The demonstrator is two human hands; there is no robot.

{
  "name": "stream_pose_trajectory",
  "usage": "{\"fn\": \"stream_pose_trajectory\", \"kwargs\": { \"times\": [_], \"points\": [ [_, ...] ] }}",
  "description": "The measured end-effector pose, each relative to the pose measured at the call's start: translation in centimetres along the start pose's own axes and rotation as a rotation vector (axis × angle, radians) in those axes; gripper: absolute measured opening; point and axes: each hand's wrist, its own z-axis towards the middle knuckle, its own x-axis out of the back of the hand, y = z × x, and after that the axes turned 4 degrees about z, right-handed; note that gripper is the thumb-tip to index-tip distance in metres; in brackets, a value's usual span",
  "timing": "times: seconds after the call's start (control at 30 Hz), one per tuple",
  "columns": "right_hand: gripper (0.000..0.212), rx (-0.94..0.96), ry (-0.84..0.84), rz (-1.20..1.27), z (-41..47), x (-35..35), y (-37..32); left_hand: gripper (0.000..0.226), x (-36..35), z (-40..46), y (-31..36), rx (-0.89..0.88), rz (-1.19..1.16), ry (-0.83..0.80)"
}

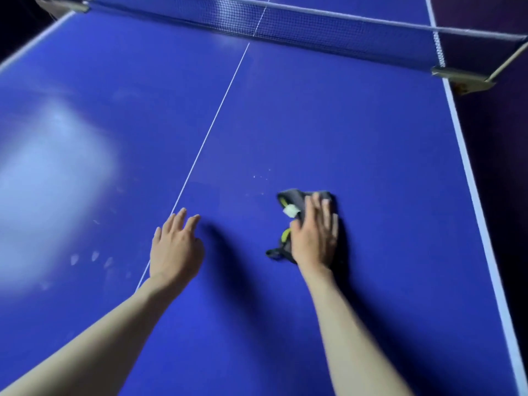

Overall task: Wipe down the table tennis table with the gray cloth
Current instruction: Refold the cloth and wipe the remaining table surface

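The blue table tennis table (328, 115) fills the view, with a white centre line running from near my left hand up to the net. My right hand (315, 231) lies flat with straight fingers on the gray cloth (291, 200), pressing it onto the right half of the table. The cloth is bunched, has a white label and yellow-green trim, and part of it is hidden under the palm. My left hand (175, 244) hovers or rests with relaxed fingers beside the centre line, holding nothing. A few pale specks (261, 177) lie just beyond the cloth.
The net (314, 27) spans the far end, clamped at the right edge by a bracket (460, 77). The white right sideline (468, 172) marks the table edge, with dark floor beyond. Pale finger smudges (91, 257) and a light glare show on the left half.
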Motion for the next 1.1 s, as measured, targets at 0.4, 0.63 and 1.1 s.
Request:
{"fn": "stream_pose_trajectory", "kwargs": {
  "times": [0.4,0.63,1.1],
  "points": [
    [0.066,-0.444,0.151,-0.067,1.6,1.6,5.4,0.048,0.8,5.0,-10.4,-0.114,0.093,0.012],
    [0.071,-0.227,0.153,-0.009,2.3,-6.6,-12.6,0.049,1.0,5.6,-11.4,-0.166,0.130,-0.076],
    [0.060,-0.090,0.062,0.012,2.7,-7.4,-14.0,0.061,0.8,5.3,-12.1,-0.191,0.136,-0.061]
  ]
}}
